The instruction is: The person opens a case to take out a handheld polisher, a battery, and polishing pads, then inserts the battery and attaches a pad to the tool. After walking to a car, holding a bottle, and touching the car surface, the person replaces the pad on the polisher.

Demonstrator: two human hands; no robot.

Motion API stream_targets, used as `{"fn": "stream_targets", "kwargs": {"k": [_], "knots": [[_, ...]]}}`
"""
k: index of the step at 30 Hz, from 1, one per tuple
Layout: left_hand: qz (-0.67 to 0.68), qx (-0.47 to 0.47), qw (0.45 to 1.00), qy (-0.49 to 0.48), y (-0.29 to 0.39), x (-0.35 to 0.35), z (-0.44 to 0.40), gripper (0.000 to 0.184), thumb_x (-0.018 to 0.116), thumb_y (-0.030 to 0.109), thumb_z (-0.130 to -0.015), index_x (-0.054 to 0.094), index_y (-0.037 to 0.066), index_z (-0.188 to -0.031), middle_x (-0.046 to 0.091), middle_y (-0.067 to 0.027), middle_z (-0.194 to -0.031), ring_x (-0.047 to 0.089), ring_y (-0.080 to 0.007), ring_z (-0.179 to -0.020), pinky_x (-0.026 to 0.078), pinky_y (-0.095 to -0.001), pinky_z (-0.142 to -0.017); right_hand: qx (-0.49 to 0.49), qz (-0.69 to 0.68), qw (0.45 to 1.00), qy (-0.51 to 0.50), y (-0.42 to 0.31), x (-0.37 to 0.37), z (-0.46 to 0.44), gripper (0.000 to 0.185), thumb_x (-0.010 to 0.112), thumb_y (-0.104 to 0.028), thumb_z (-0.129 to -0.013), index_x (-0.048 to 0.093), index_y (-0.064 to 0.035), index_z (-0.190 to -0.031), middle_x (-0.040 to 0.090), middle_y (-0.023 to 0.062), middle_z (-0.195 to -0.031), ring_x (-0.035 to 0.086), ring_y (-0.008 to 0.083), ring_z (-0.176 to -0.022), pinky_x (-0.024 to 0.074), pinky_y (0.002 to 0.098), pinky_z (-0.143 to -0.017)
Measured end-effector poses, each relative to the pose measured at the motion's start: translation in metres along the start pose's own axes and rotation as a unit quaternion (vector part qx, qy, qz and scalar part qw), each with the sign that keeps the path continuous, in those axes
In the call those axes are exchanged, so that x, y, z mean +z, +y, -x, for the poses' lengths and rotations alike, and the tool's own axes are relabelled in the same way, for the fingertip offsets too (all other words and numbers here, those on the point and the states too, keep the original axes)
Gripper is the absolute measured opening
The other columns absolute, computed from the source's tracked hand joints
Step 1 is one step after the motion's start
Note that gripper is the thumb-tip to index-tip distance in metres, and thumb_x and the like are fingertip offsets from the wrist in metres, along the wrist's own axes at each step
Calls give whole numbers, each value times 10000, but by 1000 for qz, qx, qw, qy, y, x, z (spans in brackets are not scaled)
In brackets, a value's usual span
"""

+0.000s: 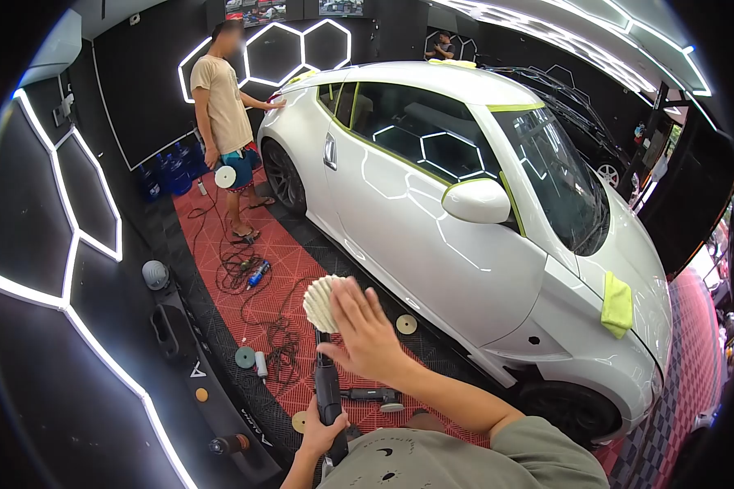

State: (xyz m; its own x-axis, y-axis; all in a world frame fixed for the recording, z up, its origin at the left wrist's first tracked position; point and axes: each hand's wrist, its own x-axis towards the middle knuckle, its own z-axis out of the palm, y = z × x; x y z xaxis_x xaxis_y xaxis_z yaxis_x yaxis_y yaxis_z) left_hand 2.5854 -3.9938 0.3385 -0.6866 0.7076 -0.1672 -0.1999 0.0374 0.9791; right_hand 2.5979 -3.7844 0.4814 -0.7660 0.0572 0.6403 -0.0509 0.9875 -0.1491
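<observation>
My left hand (pixel 322 432) is closed around the black body of a car polisher (pixel 328 389), held upright in front of me. At its top is a round, cream-coloured, ridged polishing pad (pixel 318 303). Against the pad's right side lies my right hand (pixel 360 322), flat, with its fingers stretched out. The white car (pixel 432 244) stands just beyond, with yellow-green tape (pixel 416 165) along its window edges. Below my right forearm, a second black polisher (pixel 371 394) lies on the floor.
A co-worker (pixel 216 102) stands by the car's rear, one hand on its body. Cables (pixel 281 350), a blue tool (pixel 258 274), a white bottle (pixel 261 365) and several pads lie on the red floor tiles. A yellow-green towel (pixel 616 305) rests near the car's front.
</observation>
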Motion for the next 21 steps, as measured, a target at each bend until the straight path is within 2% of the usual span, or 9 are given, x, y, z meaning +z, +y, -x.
{"fn": "stream_targets", "kwargs": {"k": [2,5,7,10,12,15,17,19,21], "knots": [[15,0,1000,10,-10,-5,0,486,675,43,-837,396,-21,-1230,596,-73,-855,621,-141,-694,533,-285,-643,-96,-63,990,-79,-8,4,11,665,554,-464,-928,493,50,-1344,358,207,-1506,272,389,-1443,151,521,-1178],[38,-4,999,29,-16,-8,0,484,672,41,-841,394,-23,-1231,595,-72,-860,620,-139,-694,534,-280,-646,-115,-58,991,-27,-10,-9,-1,658,588,-423,-912,476,46,-1359,364,175,-1511,280,400,-1436,179,521,-1168],[41,-8,998,41,-13,-9,0,481,672,40,-842,394,-23,-1229,594,-71,-864,619,-137,-694,535,-278,-648,10,-6,1000,10,2,-14,-23,667,590,-430,-911,453,11,-1391,345,194,-1518,272,406,-1435,178,527,-1166],[6,-1,1000,30,-13,-8,3,504,675,45,-851,375,-28,-1249,600,-72,-880,632,-142,-717,543,-279,-658,33,3,999,-13,1,10,-19,694,580,-452,-914,436,24,-1400,332,205,-1522,266,404,-1436,179,526,-1167],[19,-8,999,40,-19,-13,6,523,679,54,-854,366,-35,-1263,602,-70,-880,632,-141,-720,543,-278,-661,-66,-100,990,-72,-15,21,-5,721,583,-508,-903,450,-10,-1408,347,197,-1518,293,394,-1430,210,530,-1154],[29,-18,998,56,-16,-14,5,552,688,70,-855,354,-46,-1280,602,-69,-883,630,-139,-722,542,-276,-664,-151,-90,980,-97,-18,11,-7,748,576,-525,-903,427,-14,-1429,340,189,-1528,298,377,-1432,191,524,-1162],[23,-30,997,65,-17,-15,7,561,692,77,-855,352,-50,-1283,601,-70,-887,629,-139,-721,542,-275,-665,-78,-44,995,-50,-8,7,-29,755,534,-542,-912,443,24,-1403,355,213,-1514,279,364,-1443,163,522,-1172],[-72,24,996,46,-12,-16,6,559,696,79,-856,353,-52,-1277,600,-74,-893,632,-140,-720,545,-278,-665,-32,89,993,-63,-3,18,-35,772,511,-569,-914,439,20,-1408,347,207,-1518,270,349,-1449,151,530,-1174],[-37,-7,998,42,-12,-15,12,526,691,75,-858,373,-45,-1259,595,-76,-892,632,-139,-717,546,-281,-668,-68,22,991,-111,-14,18,-23,789,491,-599,-912,428,1,-1420,347,192,-1523,278,352,-1445,155,537,-1170]]}}
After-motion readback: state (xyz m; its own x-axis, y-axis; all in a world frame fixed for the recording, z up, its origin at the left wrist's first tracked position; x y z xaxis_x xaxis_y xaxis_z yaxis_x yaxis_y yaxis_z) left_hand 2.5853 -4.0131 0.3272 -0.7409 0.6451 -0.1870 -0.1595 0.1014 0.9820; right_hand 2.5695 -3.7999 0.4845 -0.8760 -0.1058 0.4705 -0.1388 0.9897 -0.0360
